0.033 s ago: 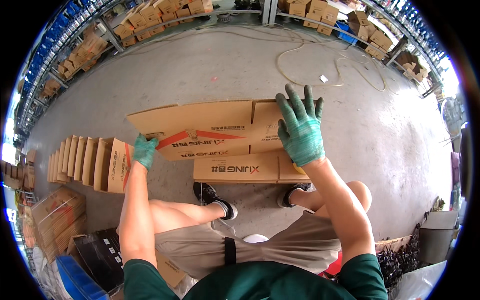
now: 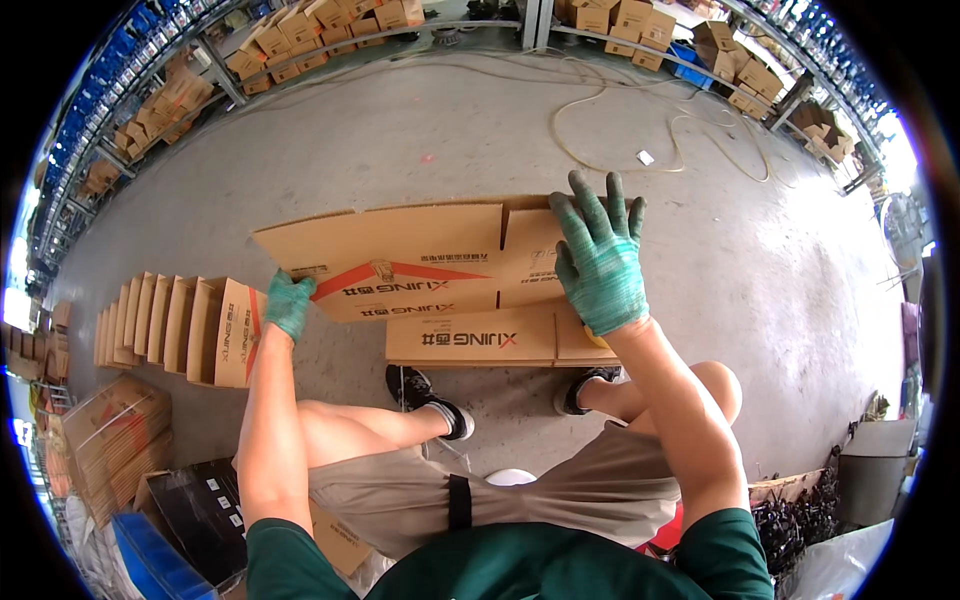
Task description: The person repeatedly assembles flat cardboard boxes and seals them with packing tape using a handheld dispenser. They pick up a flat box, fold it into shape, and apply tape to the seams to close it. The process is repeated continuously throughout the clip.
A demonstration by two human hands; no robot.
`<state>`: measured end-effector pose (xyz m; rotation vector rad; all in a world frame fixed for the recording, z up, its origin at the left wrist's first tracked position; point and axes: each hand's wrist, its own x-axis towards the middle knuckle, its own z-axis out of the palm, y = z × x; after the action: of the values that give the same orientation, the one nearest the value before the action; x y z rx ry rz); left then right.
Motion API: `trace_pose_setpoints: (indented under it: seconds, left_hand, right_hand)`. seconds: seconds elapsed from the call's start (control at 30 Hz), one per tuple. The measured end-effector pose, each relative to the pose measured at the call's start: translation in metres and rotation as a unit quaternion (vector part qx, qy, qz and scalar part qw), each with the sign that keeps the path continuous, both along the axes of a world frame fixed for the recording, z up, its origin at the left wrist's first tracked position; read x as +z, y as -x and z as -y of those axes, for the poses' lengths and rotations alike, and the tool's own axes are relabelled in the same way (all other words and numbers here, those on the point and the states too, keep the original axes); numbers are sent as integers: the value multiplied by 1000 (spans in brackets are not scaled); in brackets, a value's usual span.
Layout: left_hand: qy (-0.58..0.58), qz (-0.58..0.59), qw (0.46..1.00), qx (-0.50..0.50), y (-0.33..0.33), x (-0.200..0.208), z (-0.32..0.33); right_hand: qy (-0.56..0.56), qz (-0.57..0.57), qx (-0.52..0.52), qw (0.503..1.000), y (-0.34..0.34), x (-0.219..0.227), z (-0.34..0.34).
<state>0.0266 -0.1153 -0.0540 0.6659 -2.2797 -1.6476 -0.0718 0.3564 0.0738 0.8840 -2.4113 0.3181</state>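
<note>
A flattened cardboard box (image 2: 420, 235) with a red stripe and dark print is held tilted in front of my knees. At its left end my left hand (image 2: 291, 303), in a green glove, is closed on the lower edge. My right hand (image 2: 606, 270), gloved in the same green, lies on the right end with fingers spread; the fingertips reach past the far edge. Under the held piece, more flat cardboard boxes (image 2: 470, 338) lie stacked near my shoes. Something yellow (image 2: 597, 338) shows partly beneath my right wrist.
Folded-open cartons (image 2: 195, 325) stand in a row on the floor to my left. Nearer are bundled flat cardboard (image 2: 118, 430), a black box (image 2: 205, 510) and a blue bin (image 2: 155, 560). A pale hose (image 2: 565, 130) curls across the far floor. Shelving with small cartons (image 2: 630, 25) lines the back.
</note>
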Motion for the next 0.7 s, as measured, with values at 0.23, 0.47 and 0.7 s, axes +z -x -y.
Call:
trace_pose_setpoints:
  seconds: [0.23, 0.47, 0.7]
  left_hand:
    - [-17, -11, 998, -67, -5, -5, 14]
    - [-120, 49, 968, -216, -8, 57, -74]
    - [41, -146, 954, -257, 1, 47, -52]
  right_hand:
    - [79, -6, 103, 991, -3, 4, -1]
    - [120, 155, 227, 954, 15, 35, 1]
    - [86, 220, 166, 957, 41, -56, -1]
